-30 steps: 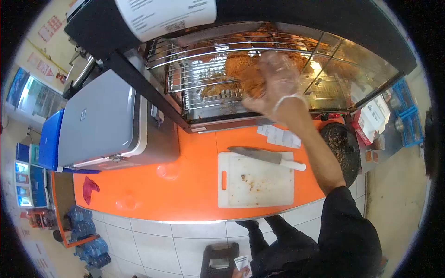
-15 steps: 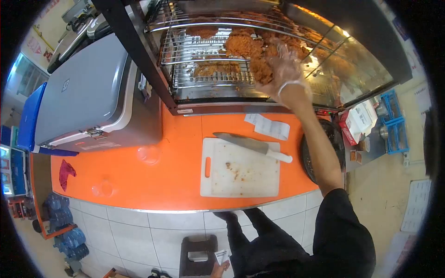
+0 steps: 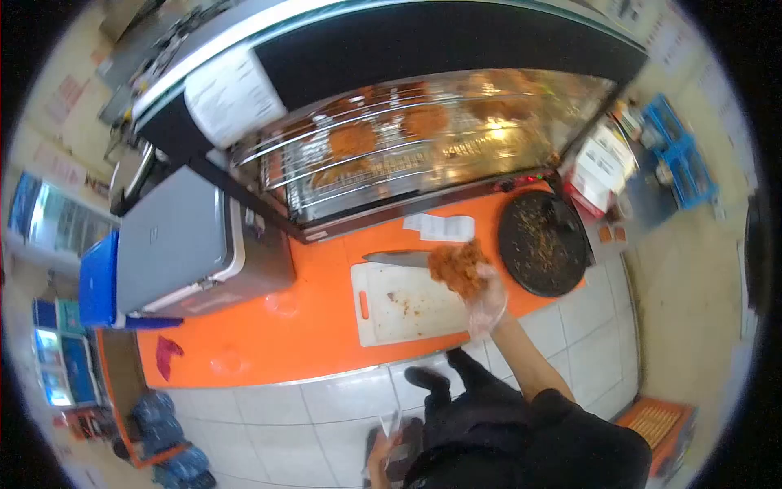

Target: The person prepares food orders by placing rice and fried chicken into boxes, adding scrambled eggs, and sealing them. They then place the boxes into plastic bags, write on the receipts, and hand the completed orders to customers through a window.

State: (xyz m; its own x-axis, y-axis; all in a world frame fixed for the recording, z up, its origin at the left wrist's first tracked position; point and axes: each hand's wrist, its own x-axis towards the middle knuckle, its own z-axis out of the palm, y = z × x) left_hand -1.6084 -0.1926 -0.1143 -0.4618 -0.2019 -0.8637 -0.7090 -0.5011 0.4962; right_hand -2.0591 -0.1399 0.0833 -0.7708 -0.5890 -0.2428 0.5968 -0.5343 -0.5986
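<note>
A big piece of fried chicken (image 3: 454, 267) is in the grip of my right hand (image 3: 487, 306), which wears a clear plastic glove. It is over the right part of the white cutting board (image 3: 375, 328), which has brown crumbs on it. The chicken hides the handle of the knife (image 3: 395, 258), whose blade points left along the board's far edge. Low in the view, my left hand (image 3: 380, 453) closes around a white paper slip (image 3: 391, 424). More fried chicken (image 3: 352, 140) sits on wire racks inside the glass warming cabinet (image 3: 391, 204) at the back.
A round black tray (image 3: 542, 248) with crumbs stands right of the board, and paper slips (image 3: 444, 227) lie behind it. A grey cooler box (image 3: 175, 244) and a pink cloth (image 3: 167, 357) occupy the orange counter's left. A stool (image 3: 407, 456) stands on the tiles below.
My right hand has come out of the warming cabinet with the fried chicken and moved down over the cutting board. The view has shifted, showing the cabinet's top. My left hand still has the slip.
</note>
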